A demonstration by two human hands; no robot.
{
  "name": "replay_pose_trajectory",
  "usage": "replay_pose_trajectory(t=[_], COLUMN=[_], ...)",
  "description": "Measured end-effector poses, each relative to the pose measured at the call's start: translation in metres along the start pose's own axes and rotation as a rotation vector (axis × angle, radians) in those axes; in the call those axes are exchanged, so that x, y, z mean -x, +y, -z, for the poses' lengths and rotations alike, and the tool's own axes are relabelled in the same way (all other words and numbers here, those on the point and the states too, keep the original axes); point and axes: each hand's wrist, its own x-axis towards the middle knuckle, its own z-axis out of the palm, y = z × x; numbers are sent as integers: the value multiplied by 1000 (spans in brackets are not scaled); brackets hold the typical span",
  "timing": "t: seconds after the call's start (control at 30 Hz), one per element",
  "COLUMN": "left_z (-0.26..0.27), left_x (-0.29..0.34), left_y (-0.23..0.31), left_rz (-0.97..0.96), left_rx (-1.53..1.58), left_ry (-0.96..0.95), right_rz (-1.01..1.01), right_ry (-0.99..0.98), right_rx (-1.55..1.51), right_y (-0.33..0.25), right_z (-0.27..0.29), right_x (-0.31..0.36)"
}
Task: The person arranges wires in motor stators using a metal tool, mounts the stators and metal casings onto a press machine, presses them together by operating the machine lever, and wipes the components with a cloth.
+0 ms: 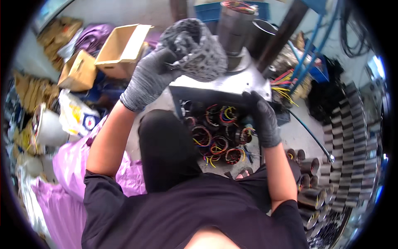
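Currently, I have left grip (155, 74) closed round grey spotted cloth (210, 56), raised over left end of table (248, 84), near metal cylinder (233, 35). Right grip (264, 120) loosely parted, holding nothing, by table's front edge; whether touching, I cannot tell. Wired rings (219, 144) show below.

A cylinder (235, 35) stands on the table (248, 85), boxes (114, 68) left, wired rings (218, 145) below.

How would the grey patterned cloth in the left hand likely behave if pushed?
The cloth would probably give way rather than stay stiff, since its upper part bunches into soft folds. It seems light, as the left hand alone holds it raised. It looks unlikely to break, being pliable fabric by appearance.
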Motion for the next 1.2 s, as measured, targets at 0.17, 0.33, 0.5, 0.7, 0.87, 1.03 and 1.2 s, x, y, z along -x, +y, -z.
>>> replay_pose_trajectory(t=[0.17, 0.33, 0.5, 0.7, 0.87, 1.03, 1.2], left_z=[-110, -183, -213, -216, -214, -205, -184], left_x=[-40, -39, -37, -36, -36, -44, -51], left_y=[27, 5, -3, 9, 6, 5, 12], left_rz=[-137, -187, 587, 978, 853, 450, -28], left_rx=[140, -110, 750, 1570, 1636, 1217, 661], left_ry=[-316, -451, -445, -417, -474, -568, -746], right_rz=[-47, -115, -20, -27, -34, -59, -97], right_ry=[18, 279, 299, 306, 234, 224, 227], right_rx=[-1239, -1106, -857, -746, -800, -925, -988], right_y=[-13, 16, 20, 6, 20, 21, 18], right_z=[9, 54, 42, 39, 44, 45, 55], right_x=[10, 16, 20, 23, 16, 15, 18])
